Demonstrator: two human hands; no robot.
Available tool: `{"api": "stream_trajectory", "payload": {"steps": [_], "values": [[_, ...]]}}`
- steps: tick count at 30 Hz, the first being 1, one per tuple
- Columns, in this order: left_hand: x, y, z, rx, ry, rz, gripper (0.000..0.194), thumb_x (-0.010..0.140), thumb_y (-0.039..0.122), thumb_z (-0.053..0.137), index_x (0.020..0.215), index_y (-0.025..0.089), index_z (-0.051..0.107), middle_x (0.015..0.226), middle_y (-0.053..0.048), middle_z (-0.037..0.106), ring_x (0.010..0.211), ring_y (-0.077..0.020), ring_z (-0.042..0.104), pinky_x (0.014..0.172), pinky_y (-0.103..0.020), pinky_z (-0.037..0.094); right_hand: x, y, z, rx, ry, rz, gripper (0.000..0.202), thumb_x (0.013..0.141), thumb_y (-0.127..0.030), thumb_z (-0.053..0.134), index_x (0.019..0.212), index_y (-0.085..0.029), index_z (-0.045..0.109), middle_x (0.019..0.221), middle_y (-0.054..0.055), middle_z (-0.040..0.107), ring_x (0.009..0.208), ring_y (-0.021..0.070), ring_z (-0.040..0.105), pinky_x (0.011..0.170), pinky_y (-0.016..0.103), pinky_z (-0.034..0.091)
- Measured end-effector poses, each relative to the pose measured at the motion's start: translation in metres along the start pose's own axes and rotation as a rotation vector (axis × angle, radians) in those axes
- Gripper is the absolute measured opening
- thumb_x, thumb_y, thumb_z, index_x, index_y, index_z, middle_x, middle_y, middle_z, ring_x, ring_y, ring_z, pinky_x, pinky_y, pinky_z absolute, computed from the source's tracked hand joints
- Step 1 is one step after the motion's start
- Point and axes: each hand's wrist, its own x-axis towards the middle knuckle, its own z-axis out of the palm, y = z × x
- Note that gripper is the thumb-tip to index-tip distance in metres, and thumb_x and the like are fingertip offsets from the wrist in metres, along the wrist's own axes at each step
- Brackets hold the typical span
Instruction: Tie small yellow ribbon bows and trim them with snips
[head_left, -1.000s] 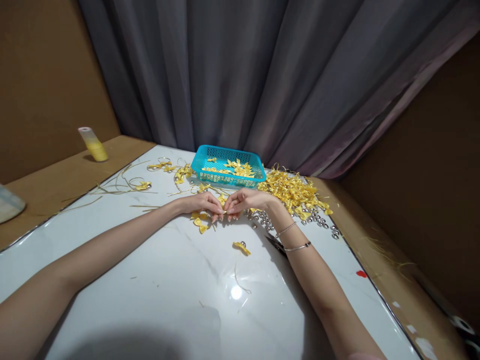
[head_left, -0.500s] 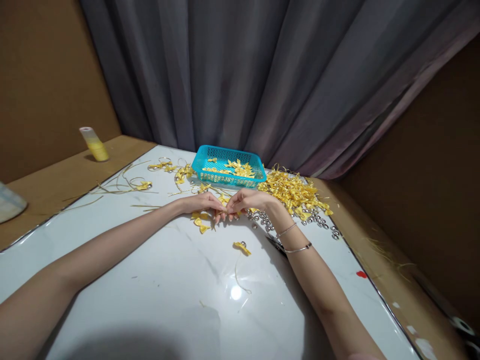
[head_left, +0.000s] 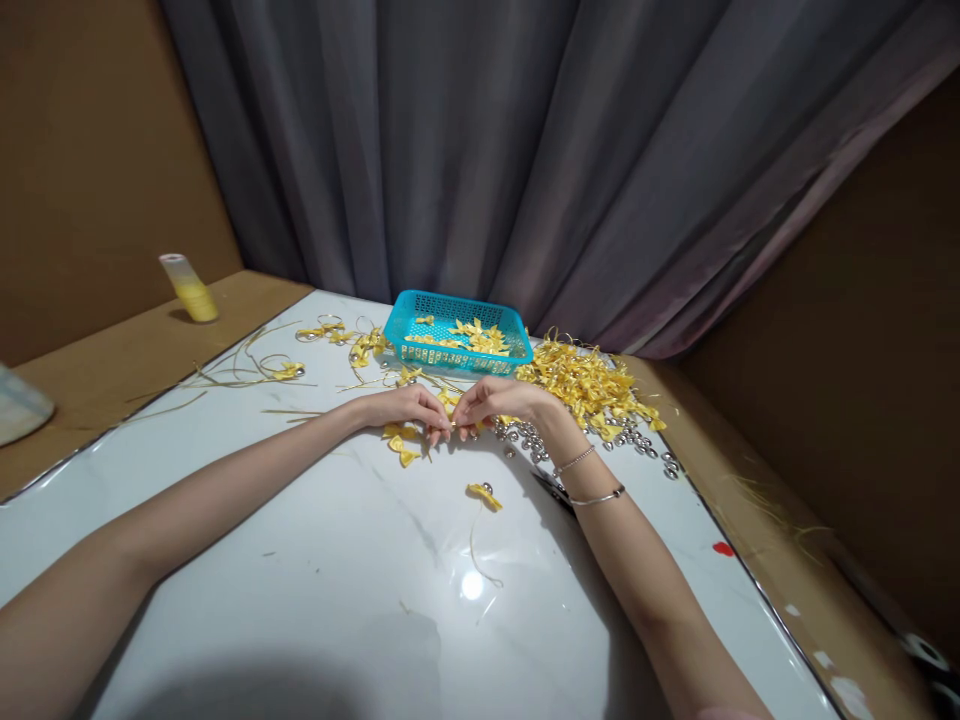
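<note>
Hands point(head_left: 409, 404) point(head_left: 493, 401) pinched nearly closed, tiny yellow piece point(head_left: 453, 424) between (mostly hidden)

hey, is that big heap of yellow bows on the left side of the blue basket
No, the heap of yellow bows lies to the right of the blue basket.

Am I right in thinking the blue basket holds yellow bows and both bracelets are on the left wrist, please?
Not quite: the head view shows both bracelets on the right wrist, not the left. The blue basket does hold yellow bows.
</note>
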Motion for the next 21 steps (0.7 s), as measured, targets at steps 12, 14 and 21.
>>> {"api": "stream_trajectory", "payload": {"steps": [12,14,21], "values": [[0.0017,0.0008,0.0003,0.057,0.039,-0.014,0.022,0.073,0.033,0.067,0.077,0.011,0.073,0.063,-0.005,0.068,0.061,-0.0136,0.060,0.064,-0.023,0.046,-0.0016,-0.0073,0.0042,-0.052,0.040,0.062,0.020,0.065,-0.016,0.058,0.080,-0.009,0.070,0.066,0.005,0.066,0.052,0.0072,0.044,0.045,0.021,0.026],[0.0017,0.0008,0.0002,0.060,0.041,-0.013,0.022,0.074,0.032,0.067,0.078,0.012,0.073,0.062,-0.004,0.067,0.061,-0.0131,0.059,0.063,-0.022,0.045,-0.0021,-0.0079,0.0041,-0.053,0.045,0.063,0.020,0.065,-0.016,0.057,0.079,-0.009,0.070,0.067,0.005,0.066,0.052,0.0071,0.043,0.045,0.021,0.025],[0.0016,0.0008,-0.0007,0.066,0.018,0.000,0.027,0.079,0.036,0.061,0.080,0.011,0.073,0.058,-0.004,0.064,0.058,-0.0113,0.056,0.060,-0.021,0.043,-0.0022,-0.0086,0.0041,-0.056,0.049,0.068,0.017,0.064,-0.017,0.058,0.076,-0.009,0.069,0.065,0.005,0.066,0.050,0.0068,0.042,0.045,0.021,0.025]]}}
